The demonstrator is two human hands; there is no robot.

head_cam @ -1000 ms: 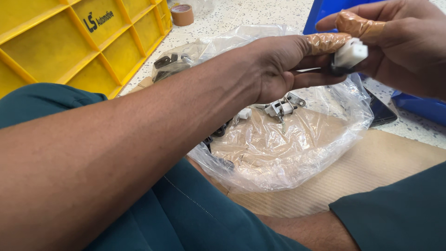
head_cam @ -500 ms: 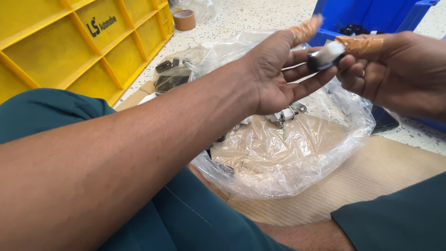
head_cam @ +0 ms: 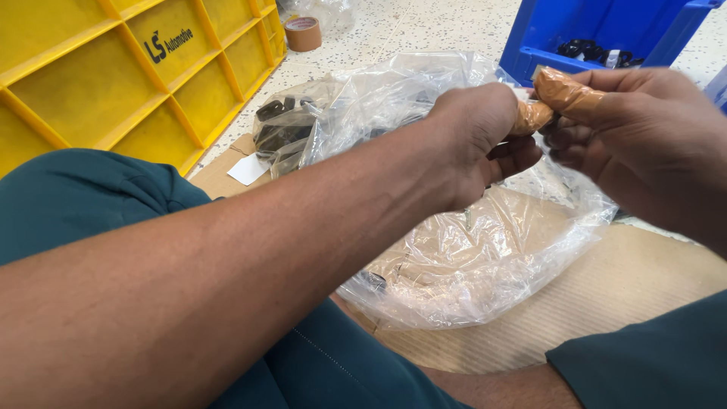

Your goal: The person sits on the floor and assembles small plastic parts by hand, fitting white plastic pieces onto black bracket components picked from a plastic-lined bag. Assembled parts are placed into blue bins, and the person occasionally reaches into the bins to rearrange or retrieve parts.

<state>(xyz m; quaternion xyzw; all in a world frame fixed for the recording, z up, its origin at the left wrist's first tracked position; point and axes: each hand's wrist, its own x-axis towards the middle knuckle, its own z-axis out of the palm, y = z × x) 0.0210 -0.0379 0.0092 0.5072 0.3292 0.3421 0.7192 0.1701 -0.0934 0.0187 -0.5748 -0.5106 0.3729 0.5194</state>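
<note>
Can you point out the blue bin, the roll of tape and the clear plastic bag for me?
Blue bin (head_cam: pixel 575 30): head view, on its front wall.
Tape roll (head_cam: pixel 304 33): head view, on its brown outer side.
Plastic bag (head_cam: pixel 485 265): head view, on its crumpled lower part over the cardboard.

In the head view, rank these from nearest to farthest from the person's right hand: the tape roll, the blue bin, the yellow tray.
From the right hand:
1. Blue bin, just behind it.
2. Tape roll, far back, left of centre.
3. Yellow tray, far left.
</note>
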